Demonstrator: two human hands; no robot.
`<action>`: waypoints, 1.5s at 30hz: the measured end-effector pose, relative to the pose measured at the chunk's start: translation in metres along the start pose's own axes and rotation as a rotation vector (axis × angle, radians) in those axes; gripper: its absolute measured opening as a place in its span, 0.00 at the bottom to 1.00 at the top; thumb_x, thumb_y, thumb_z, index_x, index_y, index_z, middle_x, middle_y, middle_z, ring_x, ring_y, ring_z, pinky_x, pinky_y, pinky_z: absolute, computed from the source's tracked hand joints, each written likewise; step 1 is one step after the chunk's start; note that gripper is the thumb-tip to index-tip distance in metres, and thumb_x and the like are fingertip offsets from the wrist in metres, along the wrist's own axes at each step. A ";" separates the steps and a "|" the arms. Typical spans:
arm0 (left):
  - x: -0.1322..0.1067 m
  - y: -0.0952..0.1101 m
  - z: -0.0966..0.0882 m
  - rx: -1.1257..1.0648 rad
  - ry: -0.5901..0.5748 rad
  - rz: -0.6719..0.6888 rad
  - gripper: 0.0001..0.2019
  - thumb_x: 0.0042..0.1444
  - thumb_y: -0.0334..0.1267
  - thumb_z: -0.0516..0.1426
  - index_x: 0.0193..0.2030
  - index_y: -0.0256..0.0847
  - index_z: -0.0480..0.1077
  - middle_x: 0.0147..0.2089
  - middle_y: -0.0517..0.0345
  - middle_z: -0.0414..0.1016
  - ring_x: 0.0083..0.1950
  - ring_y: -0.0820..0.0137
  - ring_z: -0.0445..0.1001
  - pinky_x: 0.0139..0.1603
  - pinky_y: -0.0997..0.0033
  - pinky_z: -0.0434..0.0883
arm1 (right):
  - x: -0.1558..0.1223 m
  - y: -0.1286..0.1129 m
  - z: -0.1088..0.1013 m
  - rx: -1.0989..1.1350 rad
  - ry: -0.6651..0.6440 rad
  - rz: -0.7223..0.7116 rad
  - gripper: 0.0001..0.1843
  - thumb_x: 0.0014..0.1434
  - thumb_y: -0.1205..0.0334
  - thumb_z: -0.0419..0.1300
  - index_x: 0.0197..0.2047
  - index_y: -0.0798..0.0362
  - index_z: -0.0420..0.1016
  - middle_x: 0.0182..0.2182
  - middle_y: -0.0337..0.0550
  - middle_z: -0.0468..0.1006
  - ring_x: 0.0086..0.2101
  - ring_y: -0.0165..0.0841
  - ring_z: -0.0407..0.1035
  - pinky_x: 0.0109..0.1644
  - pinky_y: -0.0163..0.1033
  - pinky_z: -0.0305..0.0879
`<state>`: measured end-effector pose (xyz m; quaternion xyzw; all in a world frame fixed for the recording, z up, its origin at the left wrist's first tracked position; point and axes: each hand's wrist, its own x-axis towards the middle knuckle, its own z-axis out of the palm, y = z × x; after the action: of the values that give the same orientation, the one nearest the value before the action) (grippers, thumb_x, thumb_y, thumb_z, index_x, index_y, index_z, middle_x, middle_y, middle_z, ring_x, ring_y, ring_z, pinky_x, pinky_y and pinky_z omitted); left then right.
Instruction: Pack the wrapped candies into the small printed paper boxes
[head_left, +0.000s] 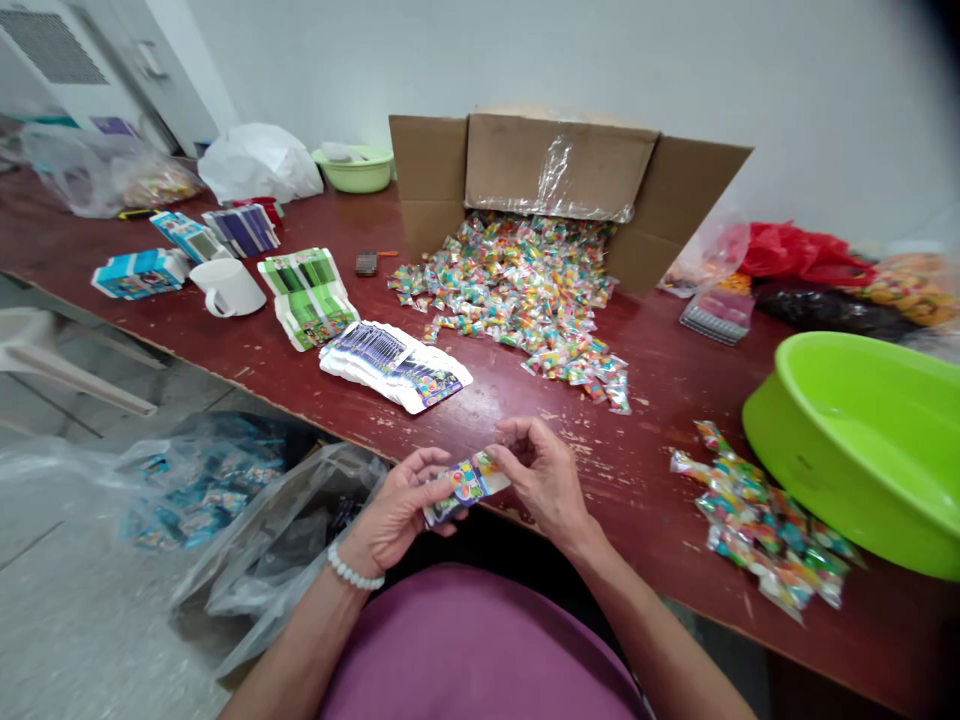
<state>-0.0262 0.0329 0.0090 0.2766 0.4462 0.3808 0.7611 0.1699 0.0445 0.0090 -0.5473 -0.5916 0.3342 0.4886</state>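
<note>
My left hand (409, 500) is closed around a small printed candy box (469, 480), dark purple with colourful pictures, held just over the table's front edge. At the box's right end, the thumb and fingers of my right hand (544, 475) pinch its pale end flap. Beyond my hands lies a fanned stack of flat purple-and-white cartons (394, 362). A large heap of wrapped candies (517, 290) spills from a cardboard box (559, 165) tipped on its side. To the right, a smaller pile of wrapped candies (765, 525) lies on the table.
A big green basin (787, 400) stands at the right. Left along the red table (645, 480) are green cartons (307, 295), a white mug (229, 288) and blue cartons (139, 273). Below the edge, plastic bags (277, 560) hold blue packs; a white plastic chair (67, 350) stands at the left.
</note>
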 end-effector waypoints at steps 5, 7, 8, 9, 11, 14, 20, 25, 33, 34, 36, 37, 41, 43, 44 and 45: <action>-0.005 -0.007 0.007 0.053 -0.290 -0.147 0.26 0.41 0.35 0.72 0.48 0.34 0.72 0.38 0.52 0.76 0.30 0.71 0.75 0.32 0.67 0.78 | 0.003 -0.007 -0.007 0.022 -0.129 -0.002 0.13 0.54 0.62 0.67 0.43 0.51 0.75 0.27 0.35 0.76 0.25 0.29 0.69 0.29 0.33 0.65; -0.005 -0.008 0.011 0.065 -0.293 -0.137 0.22 0.46 0.39 0.69 0.48 0.36 0.72 0.35 0.55 0.74 0.28 0.71 0.74 0.29 0.70 0.75 | 0.003 -0.008 -0.012 0.032 -0.123 0.009 0.12 0.54 0.62 0.67 0.42 0.51 0.75 0.29 0.37 0.78 0.26 0.30 0.70 0.30 0.34 0.66; -0.005 -0.008 0.014 0.076 -0.283 -0.117 0.20 0.49 0.40 0.68 0.47 0.38 0.71 0.35 0.55 0.74 0.29 0.70 0.75 0.28 0.70 0.74 | 0.002 -0.009 -0.015 0.026 -0.120 0.007 0.11 0.54 0.62 0.67 0.42 0.51 0.75 0.29 0.38 0.79 0.27 0.30 0.71 0.31 0.34 0.67; -0.005 -0.008 0.015 0.094 -0.274 -0.087 0.18 0.52 0.41 0.66 0.47 0.39 0.70 0.37 0.56 0.73 0.30 0.69 0.77 0.29 0.70 0.73 | 0.002 -0.010 -0.017 0.011 -0.122 -0.004 0.10 0.55 0.62 0.67 0.41 0.51 0.76 0.30 0.38 0.79 0.27 0.31 0.72 0.32 0.35 0.67; -0.005 -0.007 0.019 0.146 -0.275 -0.015 0.15 0.56 0.43 0.63 0.47 0.42 0.68 0.40 0.56 0.73 0.31 0.68 0.78 0.31 0.70 0.73 | 0.001 -0.011 -0.021 -0.028 -0.138 -0.049 0.07 0.56 0.60 0.66 0.40 0.50 0.77 0.30 0.39 0.80 0.27 0.31 0.72 0.31 0.35 0.67; -0.006 -0.006 0.023 0.238 -0.278 0.095 0.15 0.58 0.44 0.62 0.48 0.42 0.68 0.41 0.57 0.72 0.30 0.73 0.75 0.32 0.72 0.71 | -0.002 -0.014 -0.017 -0.054 -0.128 -0.117 0.05 0.57 0.58 0.66 0.37 0.49 0.78 0.31 0.41 0.80 0.29 0.33 0.73 0.34 0.37 0.68; -0.006 -0.008 0.030 0.245 -0.267 0.114 0.18 0.57 0.45 0.62 0.52 0.42 0.68 0.40 0.56 0.73 0.29 0.74 0.71 0.29 0.74 0.70 | -0.005 -0.015 -0.004 0.196 -0.170 0.165 0.14 0.61 0.51 0.61 0.45 0.49 0.76 0.33 0.40 0.79 0.23 0.28 0.68 0.25 0.34 0.66; -0.007 -0.009 0.030 0.202 -0.210 0.146 0.19 0.56 0.43 0.64 0.52 0.41 0.69 0.40 0.54 0.77 0.28 0.74 0.73 0.32 0.74 0.69 | -0.006 -0.011 -0.012 0.463 -0.132 0.293 0.19 0.58 0.49 0.65 0.49 0.49 0.74 0.39 0.41 0.77 0.29 0.28 0.70 0.29 0.32 0.68; -0.005 -0.016 0.031 0.033 -0.102 0.159 0.28 0.57 0.61 0.56 0.43 0.35 0.77 0.33 0.51 0.77 0.26 0.70 0.72 0.28 0.71 0.70 | -0.013 -0.019 -0.005 0.736 -0.388 0.508 0.23 0.47 0.53 0.74 0.43 0.51 0.73 0.29 0.35 0.77 0.23 0.26 0.68 0.27 0.33 0.68; -0.006 -0.015 0.032 0.056 -0.100 0.190 0.26 0.57 0.59 0.57 0.43 0.35 0.77 0.34 0.51 0.77 0.26 0.69 0.72 0.28 0.71 0.71 | -0.014 -0.020 -0.004 0.743 -0.395 0.507 0.23 0.46 0.54 0.74 0.42 0.51 0.73 0.29 0.35 0.77 0.23 0.27 0.69 0.27 0.33 0.68; -0.007 -0.012 0.034 0.084 -0.110 0.237 0.21 0.57 0.55 0.59 0.43 0.36 0.77 0.34 0.52 0.78 0.27 0.69 0.73 0.28 0.70 0.71 | -0.014 -0.020 -0.004 0.757 -0.421 0.495 0.22 0.47 0.55 0.74 0.42 0.50 0.73 0.29 0.35 0.77 0.22 0.27 0.69 0.27 0.33 0.67; -0.008 -0.011 0.034 0.083 -0.116 0.248 0.20 0.58 0.53 0.59 0.41 0.36 0.78 0.34 0.52 0.77 0.27 0.68 0.73 0.28 0.71 0.71 | -0.014 -0.019 -0.005 0.765 -0.433 0.490 0.21 0.48 0.54 0.73 0.43 0.50 0.73 0.29 0.35 0.77 0.22 0.27 0.69 0.28 0.33 0.67; -0.008 -0.008 0.036 0.031 -0.139 0.240 0.16 0.57 0.48 0.58 0.37 0.36 0.77 0.31 0.52 0.77 0.26 0.69 0.73 0.26 0.72 0.70 | -0.015 -0.015 -0.009 0.796 -0.451 0.482 0.20 0.53 0.50 0.70 0.45 0.51 0.75 0.26 0.34 0.75 0.25 0.27 0.70 0.32 0.33 0.68; -0.007 -0.009 0.036 0.014 -0.138 0.232 0.14 0.56 0.47 0.60 0.38 0.36 0.76 0.29 0.54 0.77 0.25 0.69 0.72 0.24 0.72 0.70 | -0.015 -0.014 -0.008 0.800 -0.469 0.473 0.21 0.52 0.50 0.71 0.45 0.50 0.75 0.27 0.34 0.76 0.24 0.27 0.71 0.31 0.33 0.68; -0.007 -0.010 0.036 0.014 -0.134 0.228 0.14 0.56 0.47 0.60 0.38 0.36 0.76 0.29 0.54 0.76 0.25 0.70 0.72 0.24 0.72 0.70 | -0.016 -0.014 -0.007 0.793 -0.478 0.466 0.21 0.52 0.51 0.71 0.45 0.50 0.75 0.27 0.35 0.76 0.23 0.27 0.71 0.29 0.33 0.68; -0.006 -0.011 0.036 0.020 -0.126 0.227 0.14 0.55 0.46 0.61 0.39 0.36 0.76 0.28 0.55 0.76 0.24 0.70 0.72 0.23 0.73 0.69 | -0.016 -0.015 -0.005 0.780 -0.482 0.456 0.21 0.51 0.51 0.72 0.45 0.50 0.75 0.28 0.35 0.77 0.22 0.27 0.71 0.27 0.33 0.68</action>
<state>0.0074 0.0186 0.0192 0.3562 0.3670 0.4420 0.7369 0.1683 0.0261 0.0210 -0.3468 -0.3842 0.7450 0.4209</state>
